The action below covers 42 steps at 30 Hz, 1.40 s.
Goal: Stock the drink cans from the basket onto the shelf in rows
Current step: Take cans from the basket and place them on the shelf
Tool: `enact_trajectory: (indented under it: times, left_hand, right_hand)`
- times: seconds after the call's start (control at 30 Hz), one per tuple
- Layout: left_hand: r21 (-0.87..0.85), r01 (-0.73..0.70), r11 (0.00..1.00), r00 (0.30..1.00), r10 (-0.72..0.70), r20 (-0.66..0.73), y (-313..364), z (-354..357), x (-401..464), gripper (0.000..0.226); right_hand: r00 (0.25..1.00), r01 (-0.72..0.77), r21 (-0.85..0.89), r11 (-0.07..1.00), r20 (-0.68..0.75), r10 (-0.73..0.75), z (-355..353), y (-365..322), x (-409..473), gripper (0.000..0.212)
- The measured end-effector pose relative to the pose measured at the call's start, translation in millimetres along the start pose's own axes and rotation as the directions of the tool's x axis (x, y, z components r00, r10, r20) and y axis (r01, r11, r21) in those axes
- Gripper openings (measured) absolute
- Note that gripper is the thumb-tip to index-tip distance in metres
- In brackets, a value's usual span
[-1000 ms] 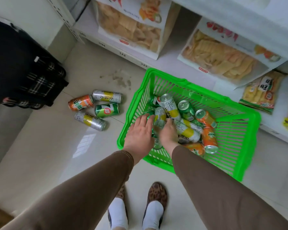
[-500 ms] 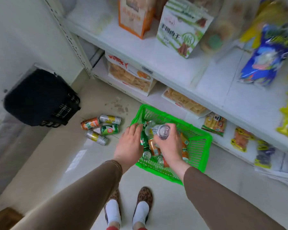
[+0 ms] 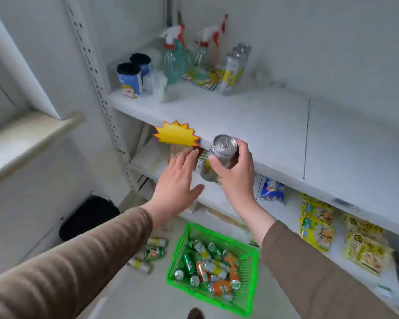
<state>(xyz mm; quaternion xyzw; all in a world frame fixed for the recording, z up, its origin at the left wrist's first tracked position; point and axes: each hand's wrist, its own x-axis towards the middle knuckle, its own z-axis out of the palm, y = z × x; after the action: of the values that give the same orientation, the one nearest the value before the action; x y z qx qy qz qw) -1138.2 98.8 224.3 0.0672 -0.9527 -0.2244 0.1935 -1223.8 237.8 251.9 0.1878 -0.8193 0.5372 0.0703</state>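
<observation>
Here the right hand (image 3: 236, 173) grips a silver-and-yellow drink can (image 3: 219, 157), fingers and thumb curled round its body, top toward the camera, held just in front of the white shelf (image 3: 251, 116) edge beside a yellow starburst tag (image 3: 175, 135). The left hand (image 3: 177, 183) hangs flat beside it, fingers straight, holding nothing. Below on the floor, the green basket (image 3: 247, 298) holds more cans, and a few loose cans (image 3: 153, 253) lie to its left.
</observation>
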Motion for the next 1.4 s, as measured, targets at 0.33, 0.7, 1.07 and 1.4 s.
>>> enact_trajectory:
  times: [0.33, 0.7, 1.07, 1.4]
  left_hand:
    - [0.153, 0.106, 0.983, 0.982, -0.127, 0.137, -0.4, -11.0, 123.6, 0.09]
    - [0.157, 0.19, 0.969, 0.961, -0.217, 0.174, -31.9, 5.5, 195.6, 0.091]
    - [0.106, 0.153, 0.983, 0.961, -0.173, 0.216, -67.1, 21.4, 245.4, 0.088]
    - [0.098, 0.092, 0.991, 0.965, -0.113, 0.237, -79.8, 23.4, 271.1, 0.087]
  right_hand:
    - [0.98, -0.135, -0.063, 0.989, 0.137, 0.142, 8.8, -16.5, 149.2, 0.06]
    - [0.978, -0.187, 0.019, 0.982, 0.098, 0.184, 67.5, 11.6, 229.4, 0.053]
    - [0.954, -0.295, -0.074, 0.953, -0.066, 0.291, 109.7, 31.1, 268.4, 0.057]
    - [0.944, -0.331, -0.184, 0.926, -0.086, 0.32, 120.0, 40.4, 297.8, 0.049]
